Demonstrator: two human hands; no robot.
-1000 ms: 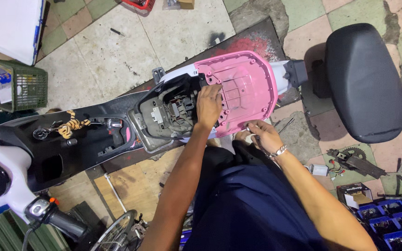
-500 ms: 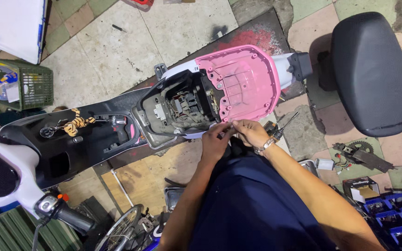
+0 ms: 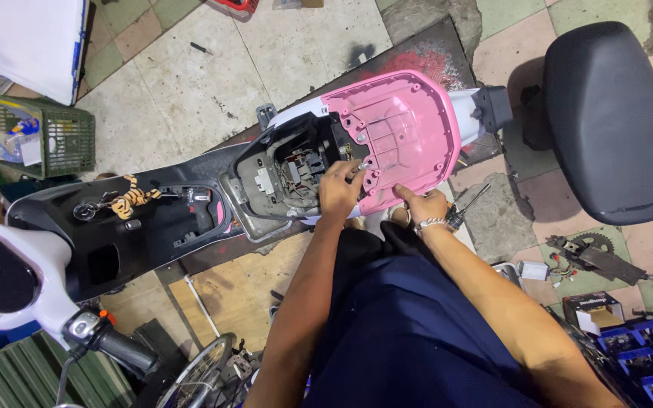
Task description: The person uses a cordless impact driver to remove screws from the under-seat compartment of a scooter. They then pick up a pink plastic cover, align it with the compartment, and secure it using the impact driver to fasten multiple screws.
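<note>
Bare tiled floor lies open beyond the left hand, whose curled fingers touch the pink plastic scooter panel edge; right hand, loosely curled, presses its near rim.

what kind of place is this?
Probably a small scooter repair workshop. A partly stripped scooter lies on the tiled floor, its detached black seat lies beside it, and loose parts and blue parts bins are nearby.

A worn tiled floor in pale green, pink and grey, with a wooden board laid on it
</note>
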